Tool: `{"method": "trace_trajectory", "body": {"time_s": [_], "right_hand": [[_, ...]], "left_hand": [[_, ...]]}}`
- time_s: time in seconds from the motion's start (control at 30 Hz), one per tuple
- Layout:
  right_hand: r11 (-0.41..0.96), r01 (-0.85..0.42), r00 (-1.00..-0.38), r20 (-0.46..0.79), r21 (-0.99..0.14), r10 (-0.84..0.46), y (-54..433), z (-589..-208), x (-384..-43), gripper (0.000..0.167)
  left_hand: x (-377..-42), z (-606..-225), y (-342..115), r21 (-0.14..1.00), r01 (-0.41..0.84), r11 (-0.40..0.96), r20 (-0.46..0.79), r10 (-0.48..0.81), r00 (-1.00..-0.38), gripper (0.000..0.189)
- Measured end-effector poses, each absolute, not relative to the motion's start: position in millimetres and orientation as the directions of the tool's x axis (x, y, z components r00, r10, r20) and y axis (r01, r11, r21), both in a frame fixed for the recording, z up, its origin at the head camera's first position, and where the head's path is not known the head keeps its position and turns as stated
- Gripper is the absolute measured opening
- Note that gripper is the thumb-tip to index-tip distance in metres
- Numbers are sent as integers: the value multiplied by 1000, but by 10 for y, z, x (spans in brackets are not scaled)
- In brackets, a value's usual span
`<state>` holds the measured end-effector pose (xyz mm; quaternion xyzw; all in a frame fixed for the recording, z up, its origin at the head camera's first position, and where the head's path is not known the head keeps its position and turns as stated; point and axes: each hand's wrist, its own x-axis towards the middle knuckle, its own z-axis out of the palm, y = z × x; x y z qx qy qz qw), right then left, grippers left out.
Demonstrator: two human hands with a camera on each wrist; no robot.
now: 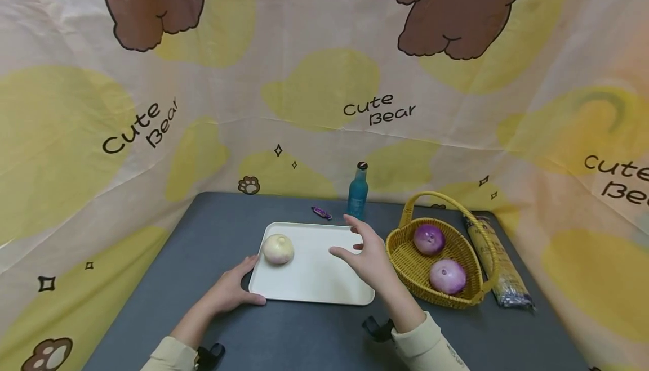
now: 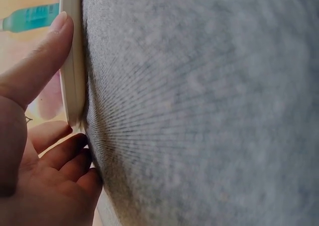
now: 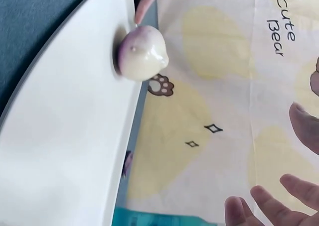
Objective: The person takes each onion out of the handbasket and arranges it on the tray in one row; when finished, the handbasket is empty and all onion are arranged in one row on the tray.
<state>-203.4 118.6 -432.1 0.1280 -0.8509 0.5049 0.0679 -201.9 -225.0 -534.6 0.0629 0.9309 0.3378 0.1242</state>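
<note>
A white rectangular tray (image 1: 314,281) lies on the table, and a pale onion with a faint purple tinge (image 1: 278,249) sits near its left end. At the tray's left front corner is my left hand (image 1: 230,286), thumb along the front edge and fingers at the left side. The left wrist view shows that thumb (image 2: 47,56) against the tray's rim (image 2: 73,61), the fingers loosely bent by the corner. Over the tray's right part, my right hand (image 1: 369,253) is held up with thumb and fingers spread, nothing between them.
Right of the tray, a yellow wicker basket (image 1: 405,267) holds two purple onions (image 1: 429,239). A long plastic-wrapped packet (image 1: 502,267) lies beyond it. Behind the tray stand a blue bottle (image 1: 358,193) and, lying flat, a small purple wrapped candy (image 1: 321,213). A printed cloth (image 1: 304,89) hangs behind the table.
</note>
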Motion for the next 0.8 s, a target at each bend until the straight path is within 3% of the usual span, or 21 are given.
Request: {"method": "trace_trajectory", "body": {"time_s": [0.8], "right_hand": [[583,-203,-955,291,-787,60,1971,-4416,-1896,71]], "left_hand": [[-2036,-5348,-2242,654,34,756,-193,210,-958,119]]}}
